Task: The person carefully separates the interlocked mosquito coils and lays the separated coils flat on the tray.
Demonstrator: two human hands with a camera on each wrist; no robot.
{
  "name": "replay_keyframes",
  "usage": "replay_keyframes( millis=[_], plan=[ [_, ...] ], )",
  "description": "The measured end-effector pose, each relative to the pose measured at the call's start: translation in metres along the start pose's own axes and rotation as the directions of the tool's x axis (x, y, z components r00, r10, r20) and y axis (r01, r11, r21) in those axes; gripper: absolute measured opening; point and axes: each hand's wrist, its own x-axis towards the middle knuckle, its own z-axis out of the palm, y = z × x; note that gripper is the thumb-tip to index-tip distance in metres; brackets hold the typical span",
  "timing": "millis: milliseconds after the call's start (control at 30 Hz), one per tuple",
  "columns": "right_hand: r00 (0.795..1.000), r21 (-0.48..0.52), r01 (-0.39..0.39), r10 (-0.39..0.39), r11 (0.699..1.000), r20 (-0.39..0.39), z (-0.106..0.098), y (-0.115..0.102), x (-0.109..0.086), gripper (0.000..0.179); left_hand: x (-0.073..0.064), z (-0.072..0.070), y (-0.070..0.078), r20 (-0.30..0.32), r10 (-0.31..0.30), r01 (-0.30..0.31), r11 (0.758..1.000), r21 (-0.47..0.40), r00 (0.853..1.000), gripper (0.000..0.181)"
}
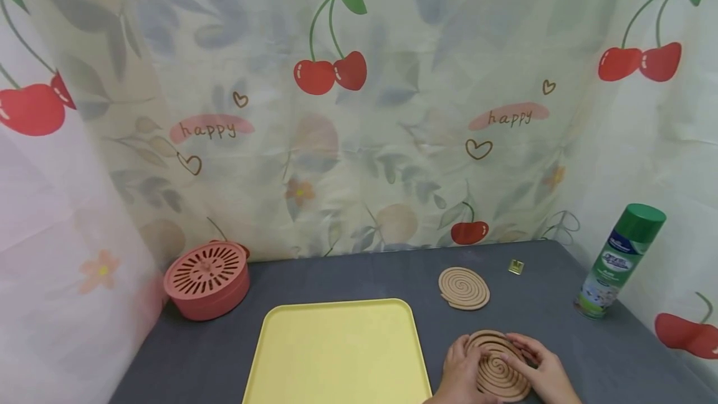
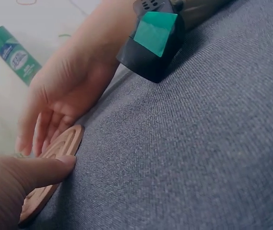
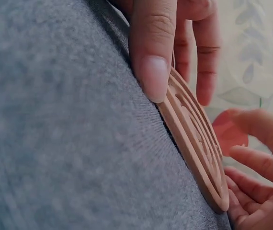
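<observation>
A brown mosquito coil (image 1: 501,370) is between both hands at the front right of the table, close over the dark cloth. My left hand (image 1: 461,371) grips its left side, with the thumb (image 2: 48,171) along the near edge and fingers over the top. On the opposite side, my right hand (image 1: 541,370) holds the right rim, its thumb reaching across the spiral and its fingers by the far edge. Seen edge-on in the right wrist view, the coil (image 3: 194,139) shows its ridged rings. Behind it lies a second mosquito coil (image 1: 464,288), flat on the cloth.
A yellow tray (image 1: 339,354) lies left of the hands. At the back left stands a round pink container (image 1: 207,279) with a slotted lid. A small gold-coloured metal piece (image 1: 516,267) lies at the back right, near a green spray can (image 1: 619,260).
</observation>
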Motion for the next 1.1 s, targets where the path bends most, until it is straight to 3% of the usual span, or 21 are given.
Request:
replay_keyframes(
  millis=[167,367,600,767,900,1100],
  plan=[
    [1.000,-0.041,0.018,-0.018,0.999,0.017,-0.001,0.002,0.001,0.067,0.002,0.000,0.002,0.032,-0.041,0.043,0.997,-0.063,0.999,0.058],
    [0.999,0.012,-0.003,0.003,1.000,0.050,0.001,0.001,0.003,0.068,0.004,-0.002,0.006,0.104,-0.130,0.147,0.972,-0.182,0.986,0.058],
    [1.000,0.047,-0.015,0.015,0.999,0.018,-0.001,-0.001,0.005,0.065,0.005,-0.005,0.008,0.103,-0.131,0.151,0.962,-0.227,0.986,0.062],
    [0.999,0.130,-0.049,0.051,0.990,-0.013,-0.003,-0.003,0.005,0.059,0.007,-0.007,0.009,0.116,-0.164,0.193,0.926,-0.324,0.980,0.069],
    [0.993,0.240,-0.104,0.114,0.965,-0.030,-0.006,-0.004,0.003,0.060,0.007,-0.007,0.010,0.109,-0.201,0.227,0.907,-0.354,0.973,0.076],
    [0.985,0.438,-0.159,0.174,0.885,0.006,-0.010,-0.003,0.004,0.065,0.007,-0.006,0.011,0.040,-0.215,0.216,0.924,-0.314,0.976,0.080]
  ],
)
